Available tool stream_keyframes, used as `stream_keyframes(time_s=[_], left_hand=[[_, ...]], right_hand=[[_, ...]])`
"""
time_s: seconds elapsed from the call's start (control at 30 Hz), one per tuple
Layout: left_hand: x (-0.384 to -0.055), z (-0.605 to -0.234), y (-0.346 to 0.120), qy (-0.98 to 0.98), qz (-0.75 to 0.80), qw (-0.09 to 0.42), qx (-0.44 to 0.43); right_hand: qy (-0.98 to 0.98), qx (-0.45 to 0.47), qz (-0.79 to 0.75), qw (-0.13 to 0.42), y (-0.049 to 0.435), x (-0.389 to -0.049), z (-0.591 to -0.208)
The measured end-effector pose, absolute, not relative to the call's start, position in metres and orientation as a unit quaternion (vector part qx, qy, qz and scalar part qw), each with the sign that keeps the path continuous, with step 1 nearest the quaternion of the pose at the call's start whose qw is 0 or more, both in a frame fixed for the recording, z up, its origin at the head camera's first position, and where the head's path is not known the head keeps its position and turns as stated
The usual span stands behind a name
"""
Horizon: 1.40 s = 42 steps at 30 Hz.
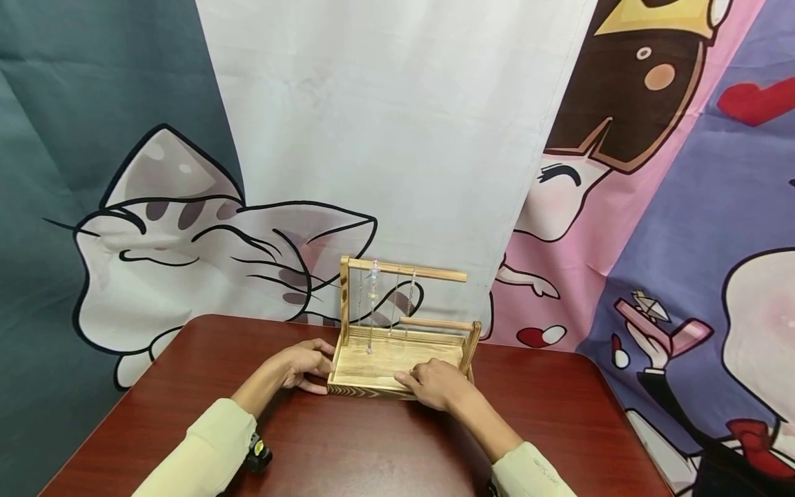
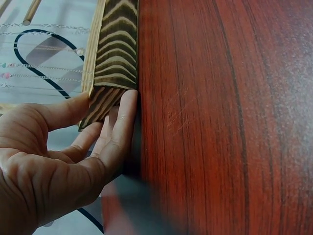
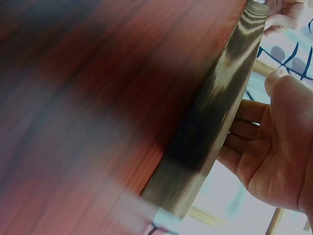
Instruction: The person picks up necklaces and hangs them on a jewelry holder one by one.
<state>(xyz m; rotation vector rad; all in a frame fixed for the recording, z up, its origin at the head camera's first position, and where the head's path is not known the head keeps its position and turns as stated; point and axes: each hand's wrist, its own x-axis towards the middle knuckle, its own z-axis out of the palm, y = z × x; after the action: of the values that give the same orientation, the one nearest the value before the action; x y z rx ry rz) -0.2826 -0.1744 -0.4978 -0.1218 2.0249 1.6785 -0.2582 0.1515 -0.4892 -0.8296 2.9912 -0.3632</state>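
A wooden jewelry stand with a shallow tray base and two crossbars sits on the table. Several thin necklaces hang from its upper bar, one with pale beads. At the stand's left front corner, my left hand grips the base; the left wrist view shows its thumb at the rim and fingers around the corner's side. My right hand lies over the tray's front right part. In the right wrist view its fingers reach behind the front wall, fingertips partly hidden.
The dark red wooden table extends around the stand. Behind it hangs a cloth backdrop with cartoon figures, close to the table's far edge. A black device is strapped at the left wrist.
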Motion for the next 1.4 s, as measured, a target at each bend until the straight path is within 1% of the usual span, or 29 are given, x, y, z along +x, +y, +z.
stream_keyframes(time_s=[0.2,0.37,0.5,0.6,0.7,0.8,0.83,0.97,1.07,1.27,1.4], left_hand=[[-0.283,-0.498,-0.174,0.742,0.617,0.256,-0.043],[-0.282,-0.496,-0.174,0.743,0.617,0.256,-0.042],[-0.283,-0.495,-0.175,0.743,0.618,0.254,-0.043],[-0.285,-0.496,-0.175,0.741,0.620,0.257,-0.040],[-0.285,-0.496,-0.175,0.739,0.621,0.259,-0.040],[-0.284,-0.496,-0.175,0.739,0.620,0.259,-0.042],[-0.284,-0.496,-0.175,0.740,0.620,0.259,-0.044],[-0.283,-0.495,-0.175,0.740,0.618,0.260,-0.044],[-0.285,-0.495,-0.176,0.738,0.619,0.264,-0.041],[-0.285,-0.495,-0.176,0.740,0.620,0.259,-0.043],[-0.284,-0.496,-0.175,0.741,0.618,0.259,-0.042]], right_hand=[[0.954,-0.267,-0.133,0.022,0.128,-0.264,-0.492],[0.941,-0.288,-0.178,0.014,0.128,-0.269,-0.500],[0.932,-0.281,-0.230,-0.017,0.141,-0.272,-0.505],[0.938,-0.236,-0.248,-0.051,0.154,-0.274,-0.505],[0.946,-0.205,-0.241,-0.073,0.165,-0.277,-0.503],[0.947,-0.211,-0.228,-0.084,0.172,-0.283,-0.502],[0.944,-0.224,-0.222,-0.094,0.175,-0.289,-0.509],[0.941,-0.233,-0.231,-0.085,0.176,-0.301,-0.514],[0.942,-0.230,-0.233,-0.070,0.174,-0.315,-0.528],[0.943,-0.235,-0.224,-0.066,0.177,-0.351,-0.577],[0.944,-0.241,-0.220,-0.052,0.174,-0.350,-0.584]])
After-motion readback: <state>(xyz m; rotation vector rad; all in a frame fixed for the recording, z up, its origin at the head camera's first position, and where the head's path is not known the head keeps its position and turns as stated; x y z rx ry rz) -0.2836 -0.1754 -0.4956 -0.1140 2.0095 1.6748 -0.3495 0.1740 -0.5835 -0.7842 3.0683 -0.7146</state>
